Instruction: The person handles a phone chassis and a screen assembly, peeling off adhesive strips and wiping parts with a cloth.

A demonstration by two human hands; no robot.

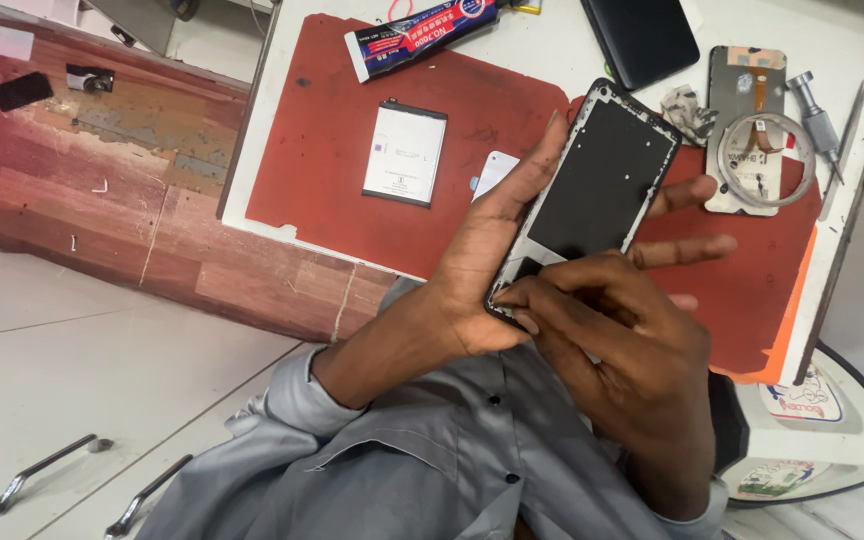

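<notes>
My left hand (482, 255) grips an opened phone frame (607, 165), black inside with a thin silver rim, holding it tilted above a red work mat (322, 150). The thumb lies along the frame's left edge and the fingers wrap behind it. My right hand (617, 330) is at the frame's lower end, with its fingertips pressing on the bottom corner. Whether those fingertips pinch something small I cannot tell.
On the mat lie a white battery (405, 153) and a small white card (497, 168). A glue tube (422, 28), a dark phone (642, 35), a crumpled wipe (687, 110), a back panel with a tape ring (752, 135), a screwdriver (812, 110) and a thin metal tool (849, 135) surround it.
</notes>
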